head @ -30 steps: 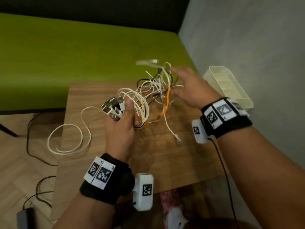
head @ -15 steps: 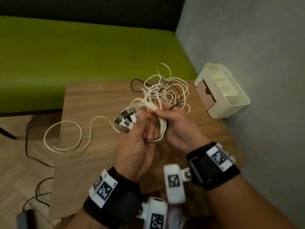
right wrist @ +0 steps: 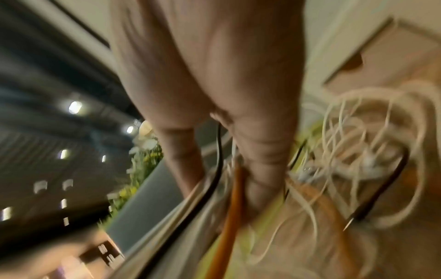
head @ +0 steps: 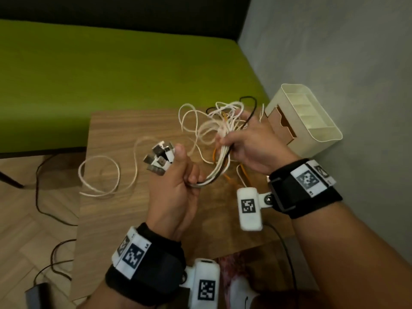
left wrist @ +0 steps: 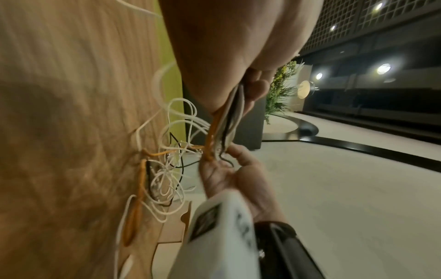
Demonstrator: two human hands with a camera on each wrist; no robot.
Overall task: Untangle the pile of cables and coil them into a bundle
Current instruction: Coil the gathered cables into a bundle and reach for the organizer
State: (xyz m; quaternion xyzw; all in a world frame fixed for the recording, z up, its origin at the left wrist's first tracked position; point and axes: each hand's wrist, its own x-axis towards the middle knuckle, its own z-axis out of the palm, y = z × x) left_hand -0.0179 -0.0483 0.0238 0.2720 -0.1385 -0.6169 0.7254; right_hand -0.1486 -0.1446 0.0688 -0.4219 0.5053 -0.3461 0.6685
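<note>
Cables (head: 219, 168) stretch between both hands above the tabletop (head: 124, 130): left hand (head: 176, 186) grips their plug ends, right hand (head: 249, 146) clasps the tangled strands

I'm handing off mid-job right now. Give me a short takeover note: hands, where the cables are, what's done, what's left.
Left hand: grips the gathered plug ends, USB plugs fanned above the fist.
Right hand: grips the same cable strands farther along, with the tangle of white, black and orange loops at and beyond its fingers.
Loose: one white cable trails over the wooden table's left edge. Cream organizer box stands at the far right.
Done: plug ends collected in one hand.
Left: free the tangle, draw in the trailing cable, coil all into a bundle.
</note>
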